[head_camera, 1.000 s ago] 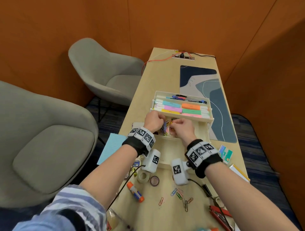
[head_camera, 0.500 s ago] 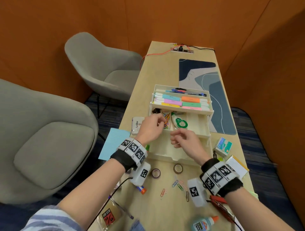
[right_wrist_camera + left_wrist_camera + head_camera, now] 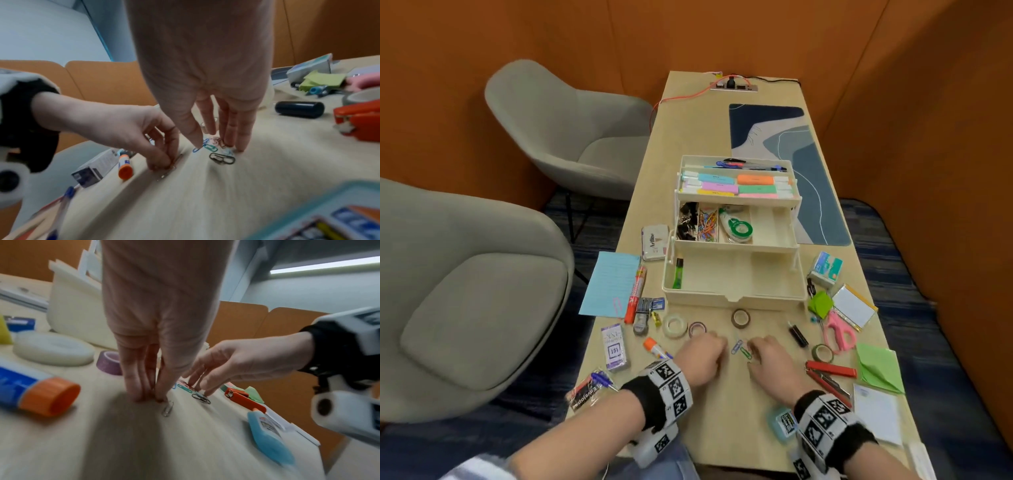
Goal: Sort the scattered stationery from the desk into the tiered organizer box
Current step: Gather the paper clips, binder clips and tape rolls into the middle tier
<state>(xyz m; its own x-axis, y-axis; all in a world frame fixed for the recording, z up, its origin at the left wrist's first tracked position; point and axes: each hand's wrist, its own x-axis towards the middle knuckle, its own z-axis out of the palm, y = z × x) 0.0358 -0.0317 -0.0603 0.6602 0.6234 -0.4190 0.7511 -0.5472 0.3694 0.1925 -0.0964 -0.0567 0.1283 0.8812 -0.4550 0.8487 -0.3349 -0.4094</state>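
Desk (image 3: 688, 137) w/ Artline tin (image 3: 654, 242) just beside organizer box (image 3: 732, 297)

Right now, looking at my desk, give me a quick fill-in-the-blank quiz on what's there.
The glue stick has an ___ cap.
The scissors have ___ handles.
The highlighters lie in the organizer box's ___ tier.
The left hand pinches a silver paper clip lying on the ___.
Missing: orange, pink, top, desk.
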